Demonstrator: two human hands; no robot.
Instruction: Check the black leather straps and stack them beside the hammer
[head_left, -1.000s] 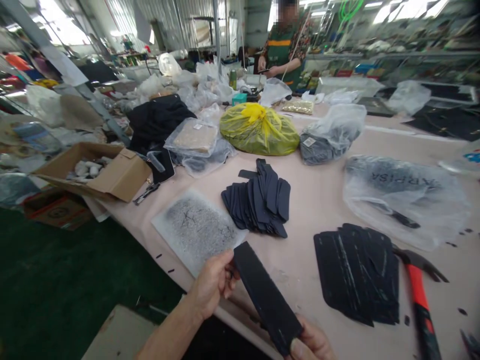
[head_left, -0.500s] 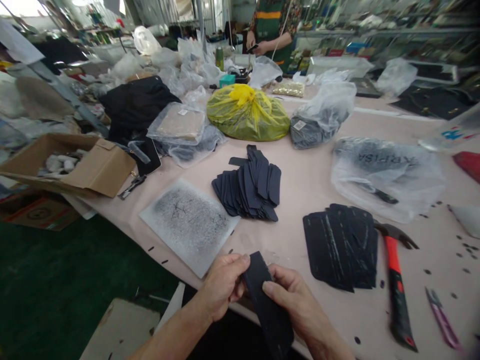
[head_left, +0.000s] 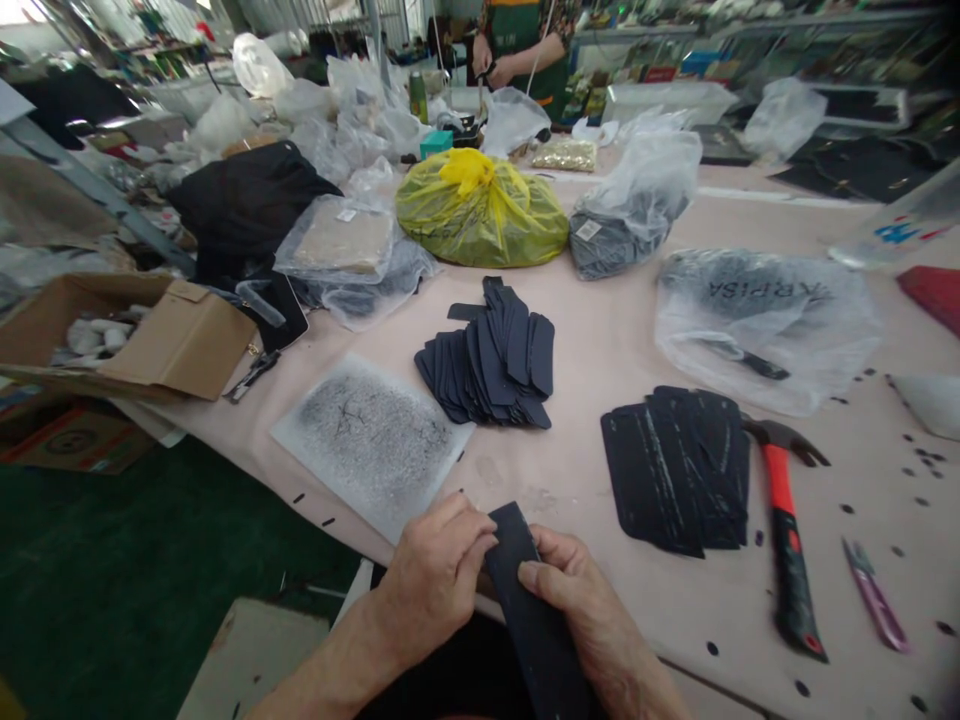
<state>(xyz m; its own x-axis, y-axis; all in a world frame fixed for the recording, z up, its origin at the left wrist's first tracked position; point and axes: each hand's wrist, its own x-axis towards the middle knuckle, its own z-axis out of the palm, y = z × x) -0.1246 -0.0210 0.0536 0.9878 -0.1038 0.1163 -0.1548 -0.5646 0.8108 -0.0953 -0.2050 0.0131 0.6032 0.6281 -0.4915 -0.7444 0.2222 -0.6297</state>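
Note:
A long, flat dark navy strip [head_left: 534,625], like a fabric or leather panel, is held over the table's front edge, its upper end pointing away from me. My right hand [head_left: 589,600] grips its right side, thumb flat on the face and fingers underneath. On the opposite edge, near the top, the bunched fingertips of my left hand [head_left: 435,565] are closed; the back of the hand hides part of the grip. Beyond my hands lies a fanned pile of similar dark pieces [head_left: 487,360]. Wider dark panels [head_left: 675,470] with pale streaks are stacked to the right.
A claw hammer [head_left: 787,540] and pink-handled snips [head_left: 874,595] lie at right. At left are a speckled board [head_left: 367,430] and a cardboard box [head_left: 180,345]. Behind stand a yellow bag [head_left: 480,215] and a clear printed bag [head_left: 765,320]. Another person [head_left: 525,50] stands across the table.
My left hand has turned over, its thumb leaving the strip's top corner and its fingers bunching at the left edge. My right hand keeps its hold. The view has shifted slightly.

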